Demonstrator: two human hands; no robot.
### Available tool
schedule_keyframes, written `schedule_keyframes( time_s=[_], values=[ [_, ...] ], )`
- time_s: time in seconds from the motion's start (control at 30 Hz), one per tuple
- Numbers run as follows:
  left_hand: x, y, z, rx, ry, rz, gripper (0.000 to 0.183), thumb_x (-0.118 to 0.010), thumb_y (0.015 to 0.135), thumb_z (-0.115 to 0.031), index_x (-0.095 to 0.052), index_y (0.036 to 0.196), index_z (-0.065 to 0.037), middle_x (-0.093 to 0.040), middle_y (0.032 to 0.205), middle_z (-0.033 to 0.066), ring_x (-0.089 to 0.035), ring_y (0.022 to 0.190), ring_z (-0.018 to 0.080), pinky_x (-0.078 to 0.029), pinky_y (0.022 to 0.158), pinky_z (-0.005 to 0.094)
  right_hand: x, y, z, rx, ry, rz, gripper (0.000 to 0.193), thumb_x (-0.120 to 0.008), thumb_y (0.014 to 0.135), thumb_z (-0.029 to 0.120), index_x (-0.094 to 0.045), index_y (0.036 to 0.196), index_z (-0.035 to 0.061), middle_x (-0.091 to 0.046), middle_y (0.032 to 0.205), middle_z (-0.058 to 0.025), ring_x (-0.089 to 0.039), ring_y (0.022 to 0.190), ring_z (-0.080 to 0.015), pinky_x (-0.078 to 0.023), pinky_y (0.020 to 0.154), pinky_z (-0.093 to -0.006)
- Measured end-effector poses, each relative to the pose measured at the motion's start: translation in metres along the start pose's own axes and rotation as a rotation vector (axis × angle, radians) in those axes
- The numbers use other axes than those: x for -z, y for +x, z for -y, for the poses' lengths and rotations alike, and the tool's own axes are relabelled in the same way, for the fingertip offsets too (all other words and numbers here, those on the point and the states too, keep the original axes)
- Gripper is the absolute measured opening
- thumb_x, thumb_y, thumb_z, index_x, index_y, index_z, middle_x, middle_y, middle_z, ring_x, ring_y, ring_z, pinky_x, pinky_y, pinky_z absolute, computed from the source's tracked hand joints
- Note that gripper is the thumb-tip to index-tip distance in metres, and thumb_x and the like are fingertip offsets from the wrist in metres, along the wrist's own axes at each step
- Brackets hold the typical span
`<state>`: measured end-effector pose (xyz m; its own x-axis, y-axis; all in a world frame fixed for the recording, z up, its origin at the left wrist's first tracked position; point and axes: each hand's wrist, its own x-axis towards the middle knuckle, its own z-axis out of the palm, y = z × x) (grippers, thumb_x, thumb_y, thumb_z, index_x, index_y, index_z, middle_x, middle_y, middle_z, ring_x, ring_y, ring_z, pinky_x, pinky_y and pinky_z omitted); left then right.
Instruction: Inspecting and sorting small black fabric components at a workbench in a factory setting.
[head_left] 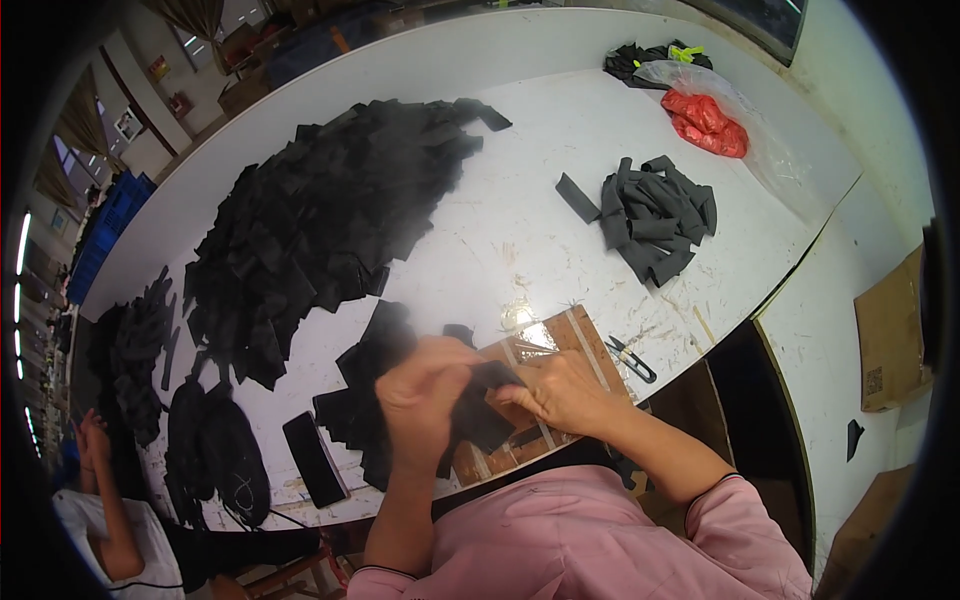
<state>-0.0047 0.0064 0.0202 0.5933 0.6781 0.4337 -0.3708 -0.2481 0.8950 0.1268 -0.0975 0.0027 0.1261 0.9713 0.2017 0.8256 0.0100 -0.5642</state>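
Observation:
My right hand point(572, 394) pinches a small black fabric piece point(492, 376) between thumb and fingers, over a brown cardboard sheet point(585, 345) banded with clear tape. Just left of it, my left hand point(428, 378) is raised with fingers closed. Blur hides what its fingertips hold, if anything. Beneath and around the left hand lies a loose heap of black fabric pieces point(350, 385). To the right of the cardboard rest thread snips point(632, 360) with dark handles. A flat black rectangular piece point(313, 460) lies near the table's front edge.
A large mound of black fabric pieces point(310, 210) covers the table's far left. Grey-black strips point(655, 215) are piled at the right. Behind them lie a red plastic bag point(705, 122) and clear plastic. At far left, a co-worker's arm point(115, 510) shows beside black bundles point(215, 455).

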Motion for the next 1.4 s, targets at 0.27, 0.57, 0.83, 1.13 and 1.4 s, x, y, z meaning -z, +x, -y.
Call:
schedule_keyframes(
  time_s=[0.27, 0.57, 0.83, 1.13, 1.4],
  values=[
    [-0.006, -0.001, 0.005, -0.054, 0.039, -0.046, 0.012, -0.056, 0.080, -0.007, -0.055, 0.086, 0.003, -0.058, 0.080, 0.0114, -0.054, 0.075, 0.0167, -0.042, 0.071, 0.0262, 0.023, 0.005, 0.002, 0.007, -0.042, 0.032, 0.036, -0.051, 0.080, 0.038, -0.056, 0.074, 0.0034, -0.054, 0.058, -0.0153, -0.053, 0.052, -0.0328, -0.041, 0.048, -0.0387],
    [-0.022, -0.101, 0.057, 0.192, 0.976, 0.054, 0.034, -0.067, 0.065, -0.012, -0.052, 0.093, 0.000, -0.050, 0.085, 0.0113, -0.050, 0.076, 0.0226, -0.042, 0.065, 0.0311, 0.044, 0.028, -0.038, -0.321, 0.797, -0.398, 0.047, -0.038, 0.087, 0.043, -0.055, 0.080, 0.0003, -0.048, 0.052, -0.0009, -0.046, 0.047, -0.0078, -0.035, 0.046, -0.0199],
    [-0.023, -0.112, 0.072, 0.175, 1.316, 0.337, 0.018, -0.057, 0.068, -0.005, -0.050, 0.084, 0.001, -0.049, 0.090, 0.0142, -0.048, 0.081, 0.0298, -0.041, 0.069, 0.0377, -0.053, -0.070, -0.021, -0.588, 0.976, 0.034, 0.039, -0.040, 0.089, 0.032, -0.057, 0.076, 0.0006, -0.049, 0.054, -0.0003, -0.045, 0.050, -0.0058, -0.036, 0.046, -0.0190],
    [-0.015, -0.118, 0.072, 0.029, 1.261, 0.271, 0.015, -0.056, 0.062, -0.004, -0.050, 0.074, 0.002, -0.051, 0.093, 0.0164, -0.050, 0.081, 0.0303, -0.044, 0.066, 0.0358, -0.061, -0.067, -0.012, -0.547, 0.693, 0.044, 0.032, -0.045, 0.088, 0.027, -0.057, 0.076, -0.0003, -0.049, 0.053, -0.0015, -0.046, 0.050, -0.0071, -0.037, 0.047, -0.0225],
    [0.006, -0.108, 0.070, 0.145, 0.932, 0.149, 0.005, -0.054, 0.066, 0.003, -0.053, 0.071, 0.002, -0.056, 0.090, 0.0138, -0.053, 0.073, 0.0181, -0.045, 0.061, 0.0263, -0.062, -0.067, 0.000, -0.464, 0.565, 0.014, 0.020, -0.052, 0.081, 0.016, -0.056, 0.073, -0.0028, -0.051, 0.058, -0.0138, -0.051, 0.052, -0.0264, -0.041, 0.049, -0.0325]
  ],
)
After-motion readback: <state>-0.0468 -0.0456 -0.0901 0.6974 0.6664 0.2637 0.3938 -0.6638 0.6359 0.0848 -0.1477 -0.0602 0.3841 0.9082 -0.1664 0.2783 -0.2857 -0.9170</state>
